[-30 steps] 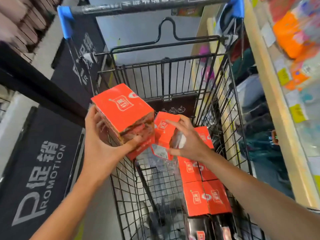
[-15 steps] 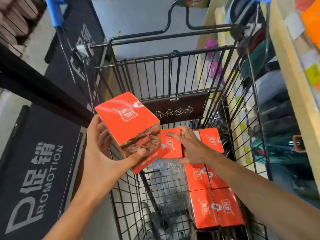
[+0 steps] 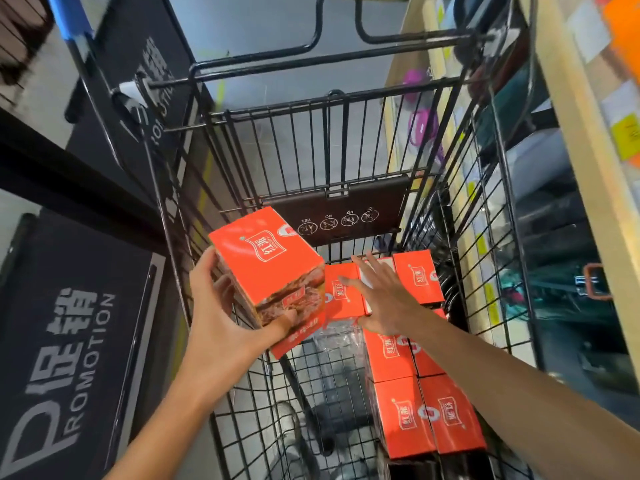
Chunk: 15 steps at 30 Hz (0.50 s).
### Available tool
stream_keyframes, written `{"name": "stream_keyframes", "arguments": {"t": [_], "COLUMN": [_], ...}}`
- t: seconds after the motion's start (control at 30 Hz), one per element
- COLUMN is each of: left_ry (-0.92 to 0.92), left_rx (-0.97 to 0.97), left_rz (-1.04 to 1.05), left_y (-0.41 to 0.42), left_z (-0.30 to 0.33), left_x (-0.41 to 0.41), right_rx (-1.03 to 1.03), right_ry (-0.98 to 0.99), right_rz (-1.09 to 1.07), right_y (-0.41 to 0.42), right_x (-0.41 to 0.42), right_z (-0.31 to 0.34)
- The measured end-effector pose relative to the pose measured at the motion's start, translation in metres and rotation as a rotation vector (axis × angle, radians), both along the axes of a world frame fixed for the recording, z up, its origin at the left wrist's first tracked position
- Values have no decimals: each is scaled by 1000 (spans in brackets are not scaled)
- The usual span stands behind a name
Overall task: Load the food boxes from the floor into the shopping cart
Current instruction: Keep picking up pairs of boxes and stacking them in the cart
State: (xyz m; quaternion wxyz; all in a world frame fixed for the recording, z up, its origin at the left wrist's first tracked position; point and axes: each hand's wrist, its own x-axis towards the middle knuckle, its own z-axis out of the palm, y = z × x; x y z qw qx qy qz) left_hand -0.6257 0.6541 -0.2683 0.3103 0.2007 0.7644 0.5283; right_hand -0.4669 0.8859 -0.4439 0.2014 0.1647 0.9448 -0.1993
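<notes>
Red cartons: six red food boxes (image 3: 429, 412) lie in rows along the right side of the black wire shopping cart (image 3: 349, 140), down on its mesh floor.
Left hand: your left hand (image 3: 221, 320) grips a seventh red box (image 3: 268, 268), thumb curled over its lower front face and fingers behind its left side; the box is tilted and held over the cart's left wall, above the cart floor.
Right hand: your right hand (image 3: 384, 299) reaches into the cart with fingers spread and straight, palm down over the far row of boxes; its fingertips (image 3: 360, 263) lie on or just above the far boxes, and you cannot tell which.
Far left box: the far box on the left (image 3: 341, 292) sits just beside the held one, partly hidden behind it.
Clear wrap: crumpled clear plastic (image 3: 337, 336) lies on the mesh between the held box and the rows.
Cart back: a dark plate with round pictograms (image 3: 337, 216) hangs on the cart's far end.
Surroundings: a black banner reading PROMOTION (image 3: 69, 341) stands left of the cart; a wooden shelf (image 3: 585, 140) with coloured tags runs along the right.
</notes>
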Motion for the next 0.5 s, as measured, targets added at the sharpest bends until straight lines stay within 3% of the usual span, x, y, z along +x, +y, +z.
{"name": "stream_keyframes", "arguments": {"t": [0.17, 0.43, 0.5], "left_ry": [-6, 246, 221], "left_rx": [-113, -407, -433], "left_rz": [-139, -260, -269], "left_y": [14, 45, 50], "left_z": [-25, -62, -74], "left_x": [-3, -18, -21], "right_rx": [-7, -43, -78], "right_ry": [12, 66, 105], "right_rz": [-36, -134, -192], "right_y": [-5, -9, -9], "right_x": [7, 18, 24], "right_z": [4, 2, 2]}}
